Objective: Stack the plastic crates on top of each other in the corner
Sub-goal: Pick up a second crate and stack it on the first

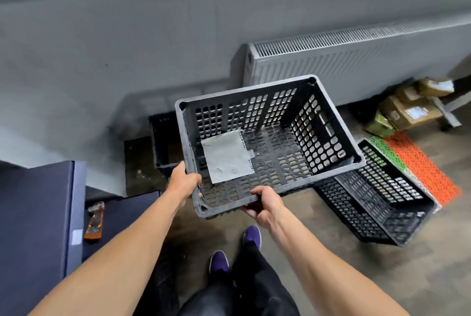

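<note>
I hold a black perforated plastic crate (300, 162) in the air, tilted, with a grey sheet (226, 156) lying on its floor. My left hand (182, 182) grips the crate's near-left rim. My right hand (265, 204) grips the near rim and underside. Behind and below it, in the corner by the wall, stands another black crate (163, 137), mostly hidden by the held one. A third black crate (377, 203) rests tilted on the floor to the right.
A white radiator (356, 60) hangs on the back wall. Cardboard boxes (407, 109) lie under its right end, beside an orange and green mat (418, 162). A dark blue cabinet (38, 226) stands at left with an orange tool (94, 221) beside it. My feet (234, 249) stand on the floor.
</note>
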A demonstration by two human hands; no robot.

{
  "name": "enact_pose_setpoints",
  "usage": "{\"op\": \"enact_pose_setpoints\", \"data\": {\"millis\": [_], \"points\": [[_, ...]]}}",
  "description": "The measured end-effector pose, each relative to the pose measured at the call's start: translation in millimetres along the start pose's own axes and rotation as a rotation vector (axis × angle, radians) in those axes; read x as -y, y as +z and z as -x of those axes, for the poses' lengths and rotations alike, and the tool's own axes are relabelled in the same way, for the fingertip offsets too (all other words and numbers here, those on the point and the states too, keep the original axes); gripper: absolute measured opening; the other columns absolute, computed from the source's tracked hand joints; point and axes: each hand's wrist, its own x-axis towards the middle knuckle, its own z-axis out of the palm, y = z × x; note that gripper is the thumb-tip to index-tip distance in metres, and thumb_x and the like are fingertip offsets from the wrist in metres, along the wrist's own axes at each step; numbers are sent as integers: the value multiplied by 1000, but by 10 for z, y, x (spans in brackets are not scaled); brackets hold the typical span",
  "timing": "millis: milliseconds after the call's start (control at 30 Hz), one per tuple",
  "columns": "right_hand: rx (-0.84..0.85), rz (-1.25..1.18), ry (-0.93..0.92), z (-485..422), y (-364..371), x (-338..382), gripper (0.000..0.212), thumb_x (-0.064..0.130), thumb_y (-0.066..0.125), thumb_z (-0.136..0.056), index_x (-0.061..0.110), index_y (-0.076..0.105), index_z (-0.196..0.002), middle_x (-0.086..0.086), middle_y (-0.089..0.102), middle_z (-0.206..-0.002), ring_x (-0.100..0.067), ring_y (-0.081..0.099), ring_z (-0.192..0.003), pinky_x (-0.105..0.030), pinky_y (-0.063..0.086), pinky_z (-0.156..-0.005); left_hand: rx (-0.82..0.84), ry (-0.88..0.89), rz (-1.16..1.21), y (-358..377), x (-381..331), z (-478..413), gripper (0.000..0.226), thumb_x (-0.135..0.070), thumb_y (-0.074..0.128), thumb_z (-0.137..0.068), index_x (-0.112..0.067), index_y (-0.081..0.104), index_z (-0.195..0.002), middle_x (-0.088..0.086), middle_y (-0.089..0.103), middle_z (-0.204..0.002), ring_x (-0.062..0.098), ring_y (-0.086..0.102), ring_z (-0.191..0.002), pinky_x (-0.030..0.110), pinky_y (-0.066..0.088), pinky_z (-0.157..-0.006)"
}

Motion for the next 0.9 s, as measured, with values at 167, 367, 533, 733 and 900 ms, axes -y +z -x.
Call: {"op": "enact_pose_setpoints", "data": {"millis": [167, 367, 533, 733, 900], "points": [[56, 70, 40, -225, 505, 99, 11, -3, 53, -77, 6, 54, -84, -18, 54, -90, -37, 59, -86, -50, 59, -56, -76, -60, 70, -349, -33, -352, 71, 1, 61, -74, -16, 42, -141, 15, 57, -128, 37, 60, -99, 52, 60, -75], [132, 249, 82, -548, 1019, 198, 11, 5, 55, -75, 9, 55, -86, -18, 59, -101, -37, 64, -86, -55, 55, -86, -203, -85, 66, -710, -98, -717, 72, -2, 64, -69, -18, 49, -138, 9, 65, -119, 31, 60, -107, 49, 53, -93], [147, 308, 125, -524, 1386, 297, 11, 7, 49, -86, 13, 52, -77, -11, 52, -79, -26, 56, -68, -37, 50, -53, -216, -109, 150, -937, -232, -781, 54, 10, 57, -78, -22, 56, -122, 3, 67, -109, 25, 62, -96, 35, 58, -69], [139, 305, 140, -602, 1736, 381, 17, 5, 46, -88, 10, 51, -73, -9, 49, -65, -23, 54, -60, -39, 52, -56, -219, -114, 184, -1183, -246, -1055, 51, 11, 57, -78, -18, 59, -120, 2, 68, -106, 26, 62, -99, 30, 55, -67], [103, 293, 89, -802, 1986, 478, 10, 8, 49, -91, 7, 53, -82, -14, 54, -78, -28, 59, -69, -45, 55, -76, -173, -124, 225, -1462, -273, -1408, 43, 13, 55, -79, -19, 62, -107, 8, 67, -103, 32, 63, -93, 38, 62, -58]]}}
